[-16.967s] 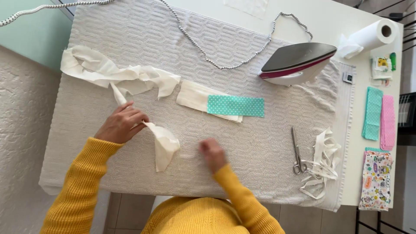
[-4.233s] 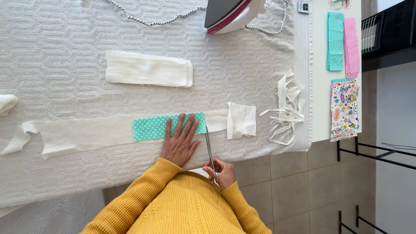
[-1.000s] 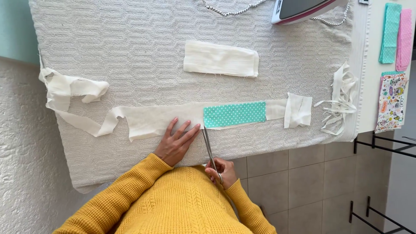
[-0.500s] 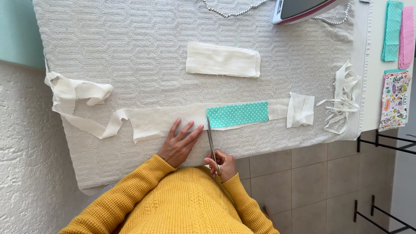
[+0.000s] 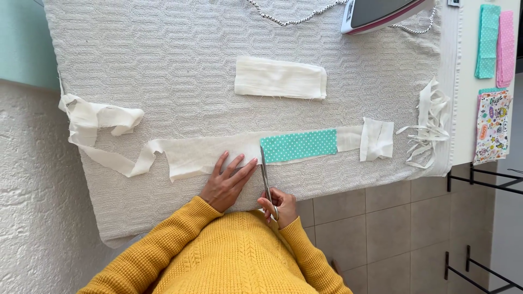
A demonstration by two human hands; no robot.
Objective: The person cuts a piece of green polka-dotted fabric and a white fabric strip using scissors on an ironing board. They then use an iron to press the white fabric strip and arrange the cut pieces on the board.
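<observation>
Scissors (image 5: 266, 179): held in the right hand (image 5: 279, 206), blades pointing away from the person, tips at the near edge of the cream strip, just left of the teal patch.
Right hand: fingers clenched through the scissor handles, at the near edge of the counter.
Left hand (image 5: 226, 184): flat, fingers released and spread, pressing on the cream strip just left of the blades.
Cream strip (image 5: 196, 155): long band of fabric lying across the padded cover; its left end trails into a loose, crumpled loop near the left edge.
Teal patch (image 5: 298, 145): rectangular, white-dotted, lying on the strip to the right of the scissors.
Small cream piece (image 5: 377, 139): squarish, touching the strip's right end.
Folded cream piece (image 5: 280, 78): rectangular, lying apart on the far side of the strip.
Trimmings (image 5: 429, 126): tangle of narrow cream offcuts at the right edge of the cover.
Padded cover (image 5: 163, 54): off-white, quilted pattern, spread over the counter.
Iron (image 5: 381, 12): at the far edge, partly out of frame, grey plate with a pink rim; a beaded cord (image 5: 289, 20) runs beside it.
Fabric pieces at right: teal dotted piece (image 5: 486, 41) and pink piece (image 5: 506, 48) side by side; below them a colourful printed piece (image 5: 492, 126) at the counter's corner.
</observation>
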